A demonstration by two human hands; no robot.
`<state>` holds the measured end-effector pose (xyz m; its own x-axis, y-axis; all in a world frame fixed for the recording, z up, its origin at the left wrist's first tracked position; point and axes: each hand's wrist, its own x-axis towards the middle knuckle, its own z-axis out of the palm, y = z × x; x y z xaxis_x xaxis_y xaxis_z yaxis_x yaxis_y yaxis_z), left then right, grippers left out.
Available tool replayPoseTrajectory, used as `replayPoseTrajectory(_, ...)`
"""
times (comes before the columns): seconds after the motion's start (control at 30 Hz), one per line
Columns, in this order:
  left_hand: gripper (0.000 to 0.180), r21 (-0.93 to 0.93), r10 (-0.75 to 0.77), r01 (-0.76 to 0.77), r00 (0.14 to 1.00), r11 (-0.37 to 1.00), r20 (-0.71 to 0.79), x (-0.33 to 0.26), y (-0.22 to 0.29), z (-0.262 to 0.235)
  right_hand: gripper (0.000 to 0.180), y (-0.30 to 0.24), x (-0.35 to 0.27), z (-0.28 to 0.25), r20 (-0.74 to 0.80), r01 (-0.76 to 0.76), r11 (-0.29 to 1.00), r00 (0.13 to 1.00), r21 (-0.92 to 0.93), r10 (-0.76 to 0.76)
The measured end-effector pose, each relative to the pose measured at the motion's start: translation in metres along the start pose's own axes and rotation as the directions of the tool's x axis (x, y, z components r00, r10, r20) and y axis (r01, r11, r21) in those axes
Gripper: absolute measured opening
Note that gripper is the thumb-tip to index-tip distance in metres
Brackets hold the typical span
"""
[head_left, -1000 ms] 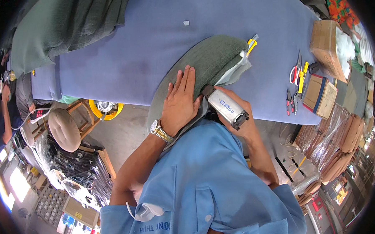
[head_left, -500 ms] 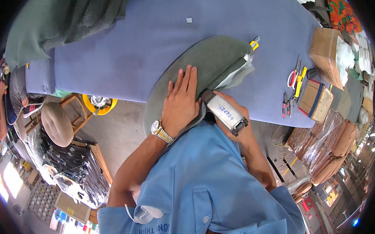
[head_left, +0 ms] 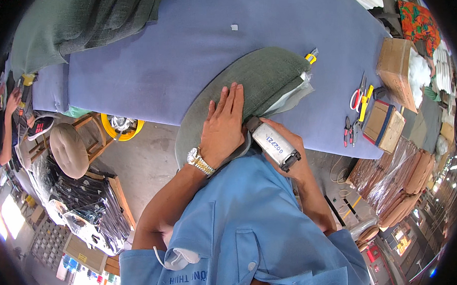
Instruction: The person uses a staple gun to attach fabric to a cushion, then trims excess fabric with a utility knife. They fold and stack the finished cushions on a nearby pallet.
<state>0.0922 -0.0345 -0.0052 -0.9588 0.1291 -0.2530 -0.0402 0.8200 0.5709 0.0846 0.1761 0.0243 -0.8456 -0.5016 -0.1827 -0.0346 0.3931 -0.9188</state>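
At the desk's (head_left: 149, 69) near edge, we press our left hand (head_left: 223, 128) flat, fingers spread, on the green upholstered cushion (head_left: 256, 82); it looks soft yet stiff-backed, best steadied by its rim. Our right hand (head_left: 285, 150) wraps its fingers around a grey stapler (head_left: 272, 143) bearing a white label. Farther right sits a brown cardboard box (head_left: 394, 69).

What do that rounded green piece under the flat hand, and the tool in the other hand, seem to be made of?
Green piece: apparently coarse woven upholstery fabric, matte with visible texture, pale lining at its edge. Tool: seemingly smooth grey metal or plastic with black ends; hard to tell which.
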Motion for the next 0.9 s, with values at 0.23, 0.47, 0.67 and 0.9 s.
replayPoseTrajectory(0.23,0.090,-0.056,-0.045,0.045,0.999,0.997,0.007,0.004,0.004,-0.008,0.065,0.000,-0.002,0.011,-0.038,-0.074,0.995,0.996,0.071,0.077)
replayPoseTrajectory(0.47,0.093,-0.135,-0.064,0.057,0.997,0.989,-0.050,0.002,0.000,-0.002,0.065,0.001,-0.007,0.007,-0.011,0.039,0.999,0.999,0.030,-0.039)
replayPoseTrajectory(0.67,0.088,-0.068,-0.061,0.059,0.998,0.996,-0.023,0.004,0.003,-0.002,0.068,-0.015,0.001,0.008,0.052,-0.183,0.978,0.982,0.095,0.179)
replayPoseTrajectory(0.9,0.102,-0.059,0.009,-0.011,1.000,0.998,-0.025,0.002,-0.002,-0.006,0.070,-0.007,-0.003,0.018,-0.028,-0.028,0.997,0.999,0.073,0.030)
